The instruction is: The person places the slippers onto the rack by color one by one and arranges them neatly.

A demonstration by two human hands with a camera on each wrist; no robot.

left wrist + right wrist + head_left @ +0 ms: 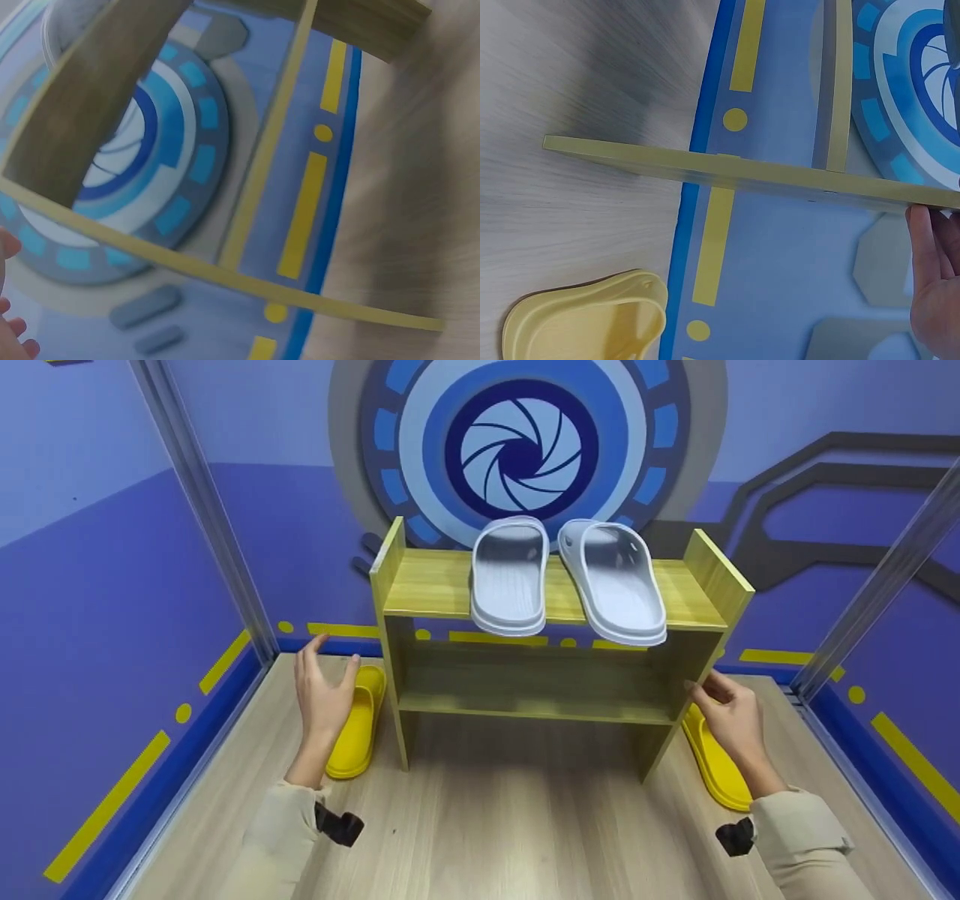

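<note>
I found the rack [536,690] upright, its long axis left to right, between the right hand [730,720], nearer and pinching its side panel [679,660], and the left hand [324,701], spread, empty and apart.

right wrist | fingers [924,244] against shelf side panel [757,172] | yellow clog [577,322] on pale floor [607,225] | blue patterned wall [780,255]

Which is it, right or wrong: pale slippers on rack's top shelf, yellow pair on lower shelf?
Wrong on the yellow pair: head view shows it on the wood-grain surface, one either side of the rack, not on the lower shelf.
</note>
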